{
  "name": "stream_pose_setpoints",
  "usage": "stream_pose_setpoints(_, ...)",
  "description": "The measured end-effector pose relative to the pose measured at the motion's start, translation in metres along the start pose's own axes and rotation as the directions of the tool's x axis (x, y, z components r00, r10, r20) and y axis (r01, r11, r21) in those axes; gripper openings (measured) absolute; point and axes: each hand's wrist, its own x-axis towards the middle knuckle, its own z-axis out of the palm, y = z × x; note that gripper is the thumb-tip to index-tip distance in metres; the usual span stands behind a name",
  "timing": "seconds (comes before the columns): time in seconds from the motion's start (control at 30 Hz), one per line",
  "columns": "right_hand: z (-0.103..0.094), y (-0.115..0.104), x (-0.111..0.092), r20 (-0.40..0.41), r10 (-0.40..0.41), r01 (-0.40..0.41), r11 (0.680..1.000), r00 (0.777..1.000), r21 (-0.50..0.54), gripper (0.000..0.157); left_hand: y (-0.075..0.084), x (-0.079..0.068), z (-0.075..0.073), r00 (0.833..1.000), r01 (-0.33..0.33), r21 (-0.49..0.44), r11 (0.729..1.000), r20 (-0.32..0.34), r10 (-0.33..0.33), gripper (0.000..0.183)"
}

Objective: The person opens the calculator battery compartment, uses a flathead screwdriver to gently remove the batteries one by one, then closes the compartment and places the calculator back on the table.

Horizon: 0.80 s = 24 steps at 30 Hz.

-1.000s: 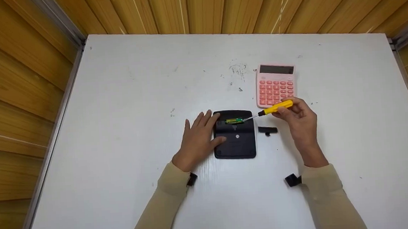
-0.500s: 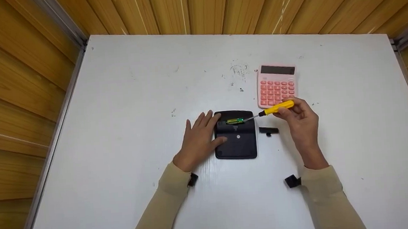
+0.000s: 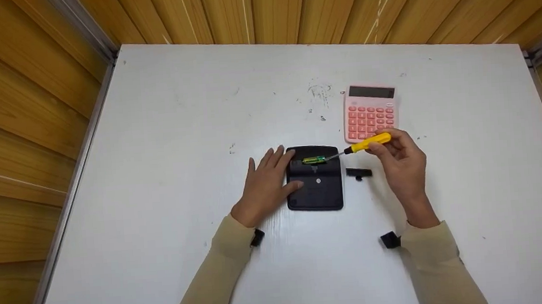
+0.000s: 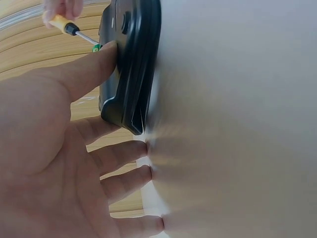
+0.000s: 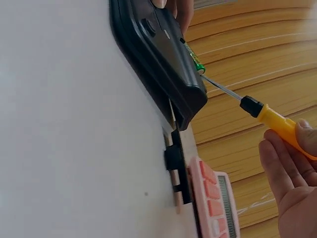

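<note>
A black calculator (image 3: pixel 319 196) lies face down on the white table, its battery slot uncovered. In the slot a green and yellow battery (image 3: pixel 313 160) has its right end raised above the back, plain in the right wrist view. My right hand (image 3: pixel 404 164) holds a yellow-handled screwdriver (image 3: pixel 370 142) between thumb and fingers, its metal tip at the battery's raised end. With fingers spread and straight, my left hand (image 3: pixel 266 185) steadies the calculator's left side. Its thumb (image 4: pixel 96 69) rests on the back, the index finger touches the edge, and the other fingertips meet the table.
Close to the calculator's right side lies the small black battery cover (image 3: pixel 359 172). A pink calculator (image 3: pixel 371 111) sits face up behind my right hand. Wood-patterned panels (image 3: pixel 270 11) stand along the table's back and sides.
The battery's right end has risen a little at the screwdriver tip. Both hands keep nearly the same place, and the whole head view has shifted slightly.
</note>
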Motion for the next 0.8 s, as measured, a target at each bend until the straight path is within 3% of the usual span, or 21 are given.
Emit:
stream_pose_setpoints(0.13,0.008,-0.019,0.003,0.052,-0.053,0.062,0.979,0.997,-0.194,0.034,0.0,0.0,0.0,1.0,0.005,0.001,1.0,0.001,-0.005,0.078)
stream_pose_setpoints(0.3,0.015,-0.029,0.005,0.091,-0.083,0.103,0.964,0.992,-0.245,0.032,0.0,0.0,0.0,1.0,0.008,-0.005,1.0,0.007,-0.008,0.078)
stream_pose_setpoints(0.43,0.012,-0.023,0.005,0.063,-0.067,0.079,0.976,0.996,-0.203,0.035,0.0,-0.001,0.0,1.0,0.0,-0.003,1.0,0.0,0.0,0.078)
stream_pose_setpoints(0.6,0.002,-0.008,0.004,0.031,0.008,-0.006,0.997,0.999,-0.079,0.038,0.0,-0.002,-0.001,1.0,-0.003,-0.004,1.0,-0.001,0.003,0.078)
stream_pose_setpoints(0.8,-0.005,0.004,0.006,0.024,0.112,-0.113,0.992,0.993,0.055,0.039,0.001,-0.001,-0.001,1.0,-0.001,-0.001,1.0,0.006,0.001,0.078)
